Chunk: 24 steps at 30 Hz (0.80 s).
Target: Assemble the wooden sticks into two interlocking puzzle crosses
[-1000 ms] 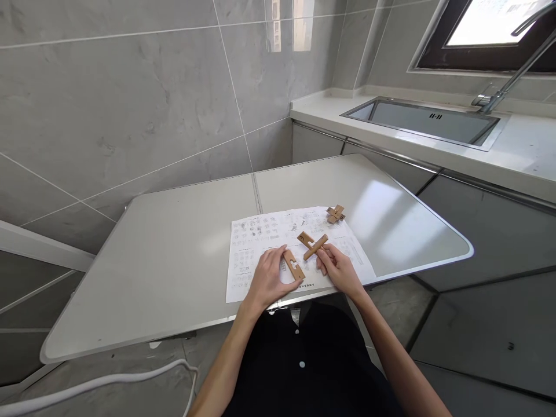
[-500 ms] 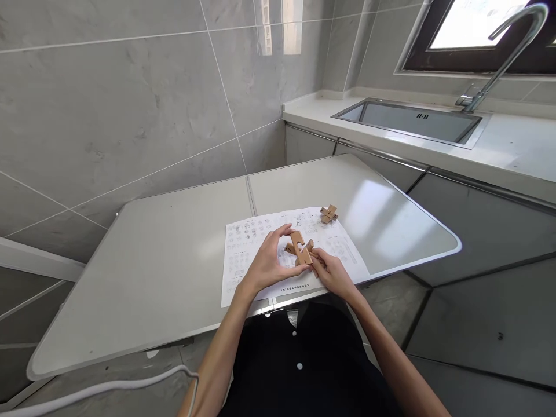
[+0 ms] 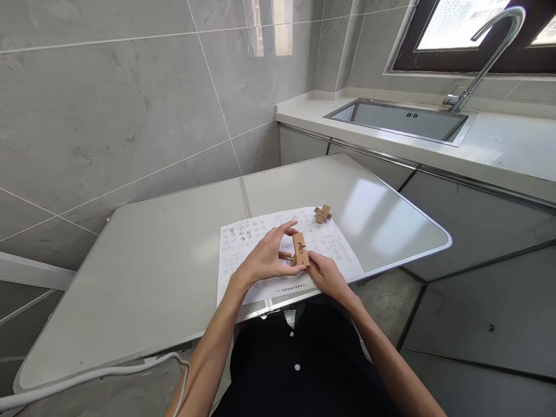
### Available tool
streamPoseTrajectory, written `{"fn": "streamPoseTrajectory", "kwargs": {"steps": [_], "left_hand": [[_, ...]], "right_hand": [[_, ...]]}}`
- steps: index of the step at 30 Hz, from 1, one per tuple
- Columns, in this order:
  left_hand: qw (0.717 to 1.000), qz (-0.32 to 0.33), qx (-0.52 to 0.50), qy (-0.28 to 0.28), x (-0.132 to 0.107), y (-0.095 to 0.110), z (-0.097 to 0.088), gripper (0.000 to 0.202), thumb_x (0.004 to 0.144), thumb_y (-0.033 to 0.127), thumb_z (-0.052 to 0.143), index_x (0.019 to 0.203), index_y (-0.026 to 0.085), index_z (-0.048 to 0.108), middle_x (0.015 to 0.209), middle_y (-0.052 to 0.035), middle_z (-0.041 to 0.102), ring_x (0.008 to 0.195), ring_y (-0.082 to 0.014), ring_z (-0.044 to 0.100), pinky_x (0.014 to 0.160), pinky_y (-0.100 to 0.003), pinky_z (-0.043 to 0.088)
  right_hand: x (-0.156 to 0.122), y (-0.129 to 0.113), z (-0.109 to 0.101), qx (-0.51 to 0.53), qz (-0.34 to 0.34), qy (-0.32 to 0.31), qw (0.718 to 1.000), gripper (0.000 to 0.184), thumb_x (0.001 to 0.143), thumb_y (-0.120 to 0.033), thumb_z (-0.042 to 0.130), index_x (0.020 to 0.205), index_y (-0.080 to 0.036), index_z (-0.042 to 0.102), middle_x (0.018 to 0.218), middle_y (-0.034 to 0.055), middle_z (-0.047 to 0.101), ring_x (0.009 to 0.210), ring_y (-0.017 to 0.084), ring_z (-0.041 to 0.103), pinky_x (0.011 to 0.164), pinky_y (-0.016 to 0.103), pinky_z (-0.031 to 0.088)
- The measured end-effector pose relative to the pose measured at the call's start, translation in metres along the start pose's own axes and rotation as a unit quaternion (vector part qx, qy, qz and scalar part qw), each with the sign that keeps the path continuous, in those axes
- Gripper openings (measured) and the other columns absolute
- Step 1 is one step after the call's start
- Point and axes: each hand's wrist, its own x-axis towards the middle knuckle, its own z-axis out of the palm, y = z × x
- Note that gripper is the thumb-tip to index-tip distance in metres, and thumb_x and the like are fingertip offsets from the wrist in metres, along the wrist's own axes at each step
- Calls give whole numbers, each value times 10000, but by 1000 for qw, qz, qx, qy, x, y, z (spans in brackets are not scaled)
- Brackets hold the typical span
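Observation:
Both hands meet over a printed instruction sheet (image 3: 247, 243) on a white folding table (image 3: 165, 272). My left hand (image 3: 264, 260) pinches a flat notched wooden puzzle piece (image 3: 299, 249), held upright. My right hand (image 3: 325, 275) grips the crossed wooden pieces (image 3: 285, 255) that the upright piece is slotted against. A small assembled wooden puzzle (image 3: 322, 214) lies on the sheet's far right corner, away from both hands.
A grey tiled wall stands behind the table. To the right runs a white counter (image 3: 499, 150) with a steel sink (image 3: 399, 119) and a tall faucet (image 3: 486, 52) under a window. A white cable (image 3: 95, 376) lies on the floor at lower left.
My left hand lifted the flat piece off the sheet and brought it upright against the crossed pieces in my right hand. The camera view shifted right.

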Motion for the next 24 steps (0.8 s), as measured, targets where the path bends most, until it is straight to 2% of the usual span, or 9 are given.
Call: {"fn": "streamPoseTrajectory", "kwargs": {"steps": [9, 14, 20, 24], "left_hand": [[998, -16, 35, -52, 4, 8, -13, 970, 734, 308, 858, 1591, 353, 404, 1364, -95, 631, 1312, -329, 594, 1051, -468, 553], [997, -11, 48, -63, 5, 4, -17, 962, 735, 332, 854, 1589, 348, 410, 1366, -93, 638, 1302, -335, 609, 1070, -467, 529], [994, -16, 66, -80, 4, -5, -14, 942, 727, 368, 860, 1570, 337, 441, 1352, -86, 658, 1276, -347, 630, 1050, -465, 525], [993, -34, 67, -86, 2, -9, -10, 926, 743, 379, 854, 1572, 333, 445, 1390, -100, 650, 1294, -356, 627, 1023, -467, 540]], "right_hand": [[-1, -1, 1, -3, -1, -10, 1000, 231, 1056, -311, 471, 1101, -245, 688, 947, 47, 759, 808, 232, 669, 758, 316, 490], [-1, -3, 0, 4, 2, -15, 1000, 262, 1064, -345, 470, 1156, -262, 701, 1020, 60, 782, 868, 252, 705, 796, 337, 505], [-1, -4, 0, 5, 8, -12, 1000, 261, 1067, -357, 485, 1165, -252, 703, 974, 56, 780, 836, 244, 701, 779, 337, 504], [-2, -3, 0, 7, 12, -16, 1000, 253, 1071, -344, 483, 1191, -256, 687, 1026, 60, 786, 863, 246, 706, 809, 348, 509]]}}
